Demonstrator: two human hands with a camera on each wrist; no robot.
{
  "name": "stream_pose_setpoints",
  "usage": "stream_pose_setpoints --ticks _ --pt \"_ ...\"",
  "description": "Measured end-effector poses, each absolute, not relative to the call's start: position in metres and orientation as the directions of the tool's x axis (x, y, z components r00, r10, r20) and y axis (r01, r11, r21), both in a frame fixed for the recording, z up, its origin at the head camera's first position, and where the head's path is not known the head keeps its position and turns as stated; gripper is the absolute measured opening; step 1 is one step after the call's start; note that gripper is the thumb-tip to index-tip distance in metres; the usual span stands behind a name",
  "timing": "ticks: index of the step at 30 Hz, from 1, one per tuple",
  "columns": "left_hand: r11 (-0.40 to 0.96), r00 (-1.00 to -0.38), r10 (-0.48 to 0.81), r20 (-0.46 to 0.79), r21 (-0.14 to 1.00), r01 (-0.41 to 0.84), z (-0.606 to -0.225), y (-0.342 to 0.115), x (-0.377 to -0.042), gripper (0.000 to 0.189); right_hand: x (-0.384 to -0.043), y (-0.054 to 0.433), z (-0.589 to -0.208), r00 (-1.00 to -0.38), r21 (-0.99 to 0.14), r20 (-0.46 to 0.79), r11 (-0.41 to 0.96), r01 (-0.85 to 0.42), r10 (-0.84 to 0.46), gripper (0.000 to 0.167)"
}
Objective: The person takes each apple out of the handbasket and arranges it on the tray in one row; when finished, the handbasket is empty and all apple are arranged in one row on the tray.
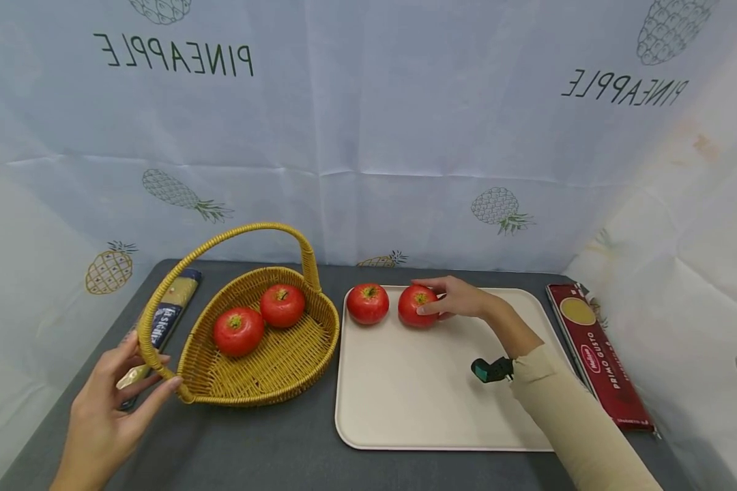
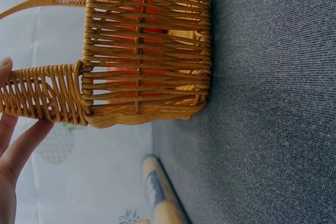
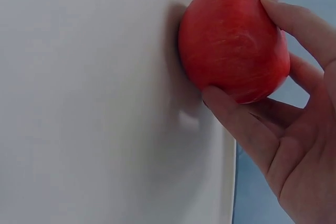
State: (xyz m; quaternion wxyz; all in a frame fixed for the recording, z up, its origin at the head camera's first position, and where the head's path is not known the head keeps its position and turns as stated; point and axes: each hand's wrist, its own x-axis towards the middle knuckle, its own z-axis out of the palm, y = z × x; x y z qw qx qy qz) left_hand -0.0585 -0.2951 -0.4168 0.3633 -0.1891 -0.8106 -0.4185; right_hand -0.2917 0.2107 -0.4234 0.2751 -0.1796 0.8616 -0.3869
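Observation:
My left hand (image 1: pixel 112 402) grips the handle (image 1: pixel 153 320) of a yellow wicker basket (image 1: pixel 252 382) near its lower left end, thumb on one side and fingers on the other. Inside the basket lie two red apples, one at the front left (image 1: pixel 238 331) and one farther back (image 1: pixel 282 305). On the right, my right hand (image 1: pixel 460 298) holds a red apple (image 3: pixel 233 43) between thumb and fingers at the far edge of a cream tray (image 1: pixel 424 409). Just left of it, another red apple (image 1: pixel 368 303) sits in the tray's far left corner.
Behind the basket handle lies a blue-and-clear pasta packet (image 1: pixel 178 300) at the table's left side. A dark red packet (image 1: pixel 602 361) lies right of the tray. White cloth (image 1: pixel 381 123) with pineapple prints hangs behind the grey table (image 1: pixel 270 450).

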Motion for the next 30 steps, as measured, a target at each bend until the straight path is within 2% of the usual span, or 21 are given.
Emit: stream_pose_setpoints --ticks 5,10,17,30 --pt "0.576 -0.655 0.011 0.755 0.531 0.621 -0.416 -0.295 -0.060 0.092 -0.290 0.211 -0.424 -0.787 -0.765 -0.335 0.637 -0.094 -0.519 0.074" --pt "0.567 -0.648 0.012 0.762 0.528 0.632 -0.417 -0.295 -0.060 0.092 -0.289 0.211 -0.418 -0.784 -0.738 -0.316 0.658 -0.152 -0.535 0.078" --pt "0.579 -0.661 0.008 0.751 0.535 0.615 -0.416 -0.295 -0.060 0.092 -0.287 0.213 -0.396 -0.778 -0.745 -0.233 0.622 -0.242 -0.583 0.085" --pt "0.580 -0.669 0.000 0.744 0.544 0.606 -0.417 -0.296 -0.059 0.092 -0.269 0.207 -0.359 -0.777 -0.745 -0.134 0.579 -0.330 -0.616 0.086"
